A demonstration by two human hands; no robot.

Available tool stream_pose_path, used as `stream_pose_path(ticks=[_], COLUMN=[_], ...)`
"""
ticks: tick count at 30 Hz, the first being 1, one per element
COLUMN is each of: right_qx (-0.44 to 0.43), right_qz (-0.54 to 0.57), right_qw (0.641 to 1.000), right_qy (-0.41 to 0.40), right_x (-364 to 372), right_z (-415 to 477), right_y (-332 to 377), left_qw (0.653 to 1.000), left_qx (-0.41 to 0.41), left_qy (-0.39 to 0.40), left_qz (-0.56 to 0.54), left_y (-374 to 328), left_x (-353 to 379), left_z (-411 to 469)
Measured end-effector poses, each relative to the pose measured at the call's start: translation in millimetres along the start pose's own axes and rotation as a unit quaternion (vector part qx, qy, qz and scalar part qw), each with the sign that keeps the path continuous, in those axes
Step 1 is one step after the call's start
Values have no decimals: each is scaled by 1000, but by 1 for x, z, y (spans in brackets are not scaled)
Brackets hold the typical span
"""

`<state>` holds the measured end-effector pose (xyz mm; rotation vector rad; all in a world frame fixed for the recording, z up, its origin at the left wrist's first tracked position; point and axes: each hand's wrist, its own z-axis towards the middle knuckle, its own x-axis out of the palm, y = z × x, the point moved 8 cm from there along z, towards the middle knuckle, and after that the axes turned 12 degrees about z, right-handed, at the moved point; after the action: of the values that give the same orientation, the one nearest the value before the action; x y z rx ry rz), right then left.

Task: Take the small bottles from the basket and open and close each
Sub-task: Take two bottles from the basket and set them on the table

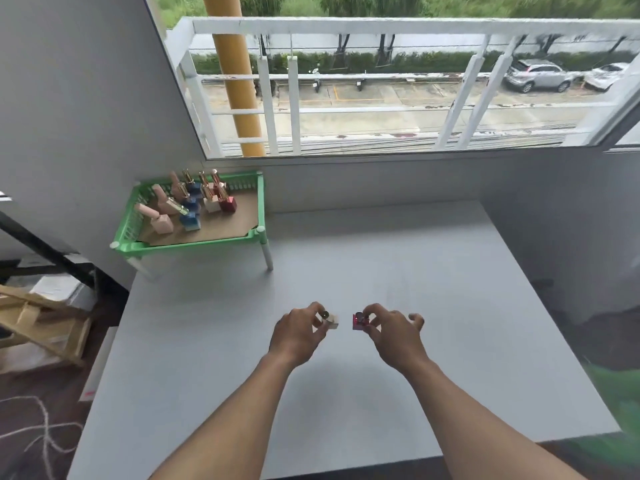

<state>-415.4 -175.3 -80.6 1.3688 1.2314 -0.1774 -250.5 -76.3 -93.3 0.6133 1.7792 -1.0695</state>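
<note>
My left hand (pixel 298 336) grips a small cream-white bottle (pixel 331 321) over the middle of the grey table. Close to its right, my right hand (pixel 391 332) grips a small red bottle (pixel 358 323), fingers on its dark cap. The two bottles are a short gap apart, low over the tabletop; whether they rest on it is unclear. A green basket (pixel 194 247) on white legs stands at the table's far left corner. It holds several small bottles: pink ones (pixel 162 221), blue ones (pixel 190 220), a white one (pixel 212 204) and a red one (pixel 228 203).
The grey table (pixel 381 265) stretches out around the hands, with walls at the left and back. A window with a white railing lies beyond. Wooden pieces (pixel 41 323) and boxes sit on the floor left of the table.
</note>
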Motion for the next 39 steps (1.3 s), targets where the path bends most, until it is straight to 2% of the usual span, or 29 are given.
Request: stream_pose_path(ticks=[7, 13, 31, 39], right_qx=[14, 13, 27, 48], right_qz=[-17, -12, -8, -18], right_qw=[998, 996, 996, 996], right_qy=[64, 87, 82, 68], right_x=[35, 54, 74, 47], right_z=[-28, -39, -49, -44], right_y=[-35, -49, -62, -61], left_qw=[998, 997, 995, 991], left_qx=[-16, -29, -35, -36], left_qy=[50, 70, 95, 126], left_qz=[18, 19, 2, 16], left_y=[4, 11, 19, 34], left_x=[44, 58, 75, 62], left_z=[-34, -54, -75, -71])
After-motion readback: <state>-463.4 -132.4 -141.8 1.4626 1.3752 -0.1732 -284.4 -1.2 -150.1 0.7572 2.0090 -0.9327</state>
